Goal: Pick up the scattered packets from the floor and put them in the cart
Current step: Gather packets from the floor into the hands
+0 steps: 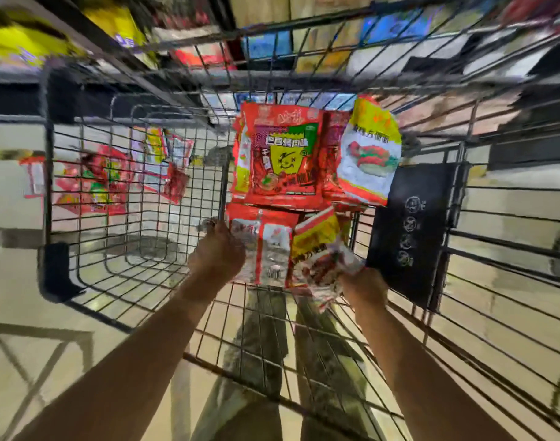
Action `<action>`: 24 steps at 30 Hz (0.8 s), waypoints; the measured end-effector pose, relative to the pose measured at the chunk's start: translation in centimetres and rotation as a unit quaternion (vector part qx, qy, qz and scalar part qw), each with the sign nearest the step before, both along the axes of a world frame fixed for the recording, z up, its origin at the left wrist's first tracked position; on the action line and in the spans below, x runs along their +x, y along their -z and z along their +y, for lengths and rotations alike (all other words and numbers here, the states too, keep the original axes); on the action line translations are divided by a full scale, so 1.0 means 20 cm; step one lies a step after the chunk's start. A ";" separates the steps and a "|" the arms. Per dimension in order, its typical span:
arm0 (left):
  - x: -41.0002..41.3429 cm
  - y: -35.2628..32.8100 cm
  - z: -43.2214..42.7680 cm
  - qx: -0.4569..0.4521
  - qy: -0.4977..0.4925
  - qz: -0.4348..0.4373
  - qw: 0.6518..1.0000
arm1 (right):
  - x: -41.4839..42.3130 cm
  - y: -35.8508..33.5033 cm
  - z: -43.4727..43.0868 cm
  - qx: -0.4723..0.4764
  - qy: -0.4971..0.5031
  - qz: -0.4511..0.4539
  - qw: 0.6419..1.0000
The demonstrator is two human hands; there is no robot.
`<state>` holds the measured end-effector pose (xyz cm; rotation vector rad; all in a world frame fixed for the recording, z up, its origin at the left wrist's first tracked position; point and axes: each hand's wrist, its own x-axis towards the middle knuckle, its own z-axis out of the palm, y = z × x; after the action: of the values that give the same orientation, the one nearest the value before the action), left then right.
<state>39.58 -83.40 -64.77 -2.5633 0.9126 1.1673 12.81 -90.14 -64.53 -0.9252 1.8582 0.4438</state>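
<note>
Both my arms reach down into a wire shopping cart [151, 268]. My left hand [216, 253] grips the left edge of a red and silver packet [266, 249]. A yellow and red packet [320, 259] beside it is held by my right hand [364, 286]. Beyond them, inside the cart, lie a large red packet [282, 157] and a yellow, white and red packet [369, 154] tilted against the cart's right side. Through the cart's left wall, several red packets [94, 179] lie scattered on the pale floor.
A black flap with white symbols [412, 227] hangs on the cart's right wall. Store shelves with colourful goods [272, 46] stand beyond the cart. My trouser legs [266, 345] show through the cart's mesh. The picture is motion-blurred.
</note>
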 end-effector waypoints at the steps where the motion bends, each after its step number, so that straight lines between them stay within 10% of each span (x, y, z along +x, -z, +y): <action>1: -0.01 -0.07 0.01 -0.003 0.032 -0.019 0.999 | -0.01 -0.04 -0.01 0.000 -0.051 0.011 0.999; 9: -0.05 -0.75 0.05 -0.116 0.216 -0.053 0.968 | 0.06 -0.73 -0.11 -0.251 -0.316 -0.046 0.914; 24: -0.03 -1.82 0.31 -0.271 0.136 -0.150 0.941 | 0.32 -1.82 -0.04 -0.451 -0.497 -0.125 0.731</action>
<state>38.89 -77.12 -28.42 -2.7674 1.6181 0.4704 19.21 -91.03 -28.11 -2.5316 1.0974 -0.0467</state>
